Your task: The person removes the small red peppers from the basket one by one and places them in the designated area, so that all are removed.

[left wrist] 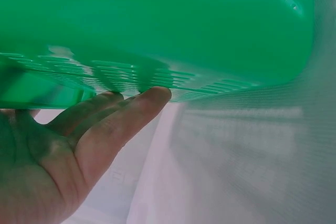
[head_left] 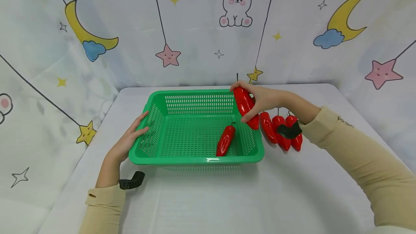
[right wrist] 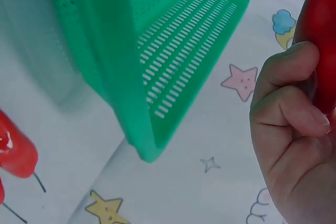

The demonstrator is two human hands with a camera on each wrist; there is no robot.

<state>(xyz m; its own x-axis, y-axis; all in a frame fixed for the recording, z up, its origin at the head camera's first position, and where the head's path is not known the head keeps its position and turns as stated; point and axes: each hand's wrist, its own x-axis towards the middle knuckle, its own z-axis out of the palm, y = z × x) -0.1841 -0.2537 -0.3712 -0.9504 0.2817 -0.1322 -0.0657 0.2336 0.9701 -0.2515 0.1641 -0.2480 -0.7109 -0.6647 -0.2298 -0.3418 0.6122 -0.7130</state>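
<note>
Fingers of the right hand (head_left: 264,98) are gripping a glossy, elongated red pepper (head_left: 244,103) midway, likely for control, near the right end of a green perforated plastic basket (head_left: 188,160); the left hand (head_left: 126,142), fingers outstretched, is touching its left wall, seemingly steadying it.

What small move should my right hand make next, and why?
Probably move the held pepper left and lower it into the green basket: your right hand holds it near the basket's right end, and another pepper already lies inside.
</note>
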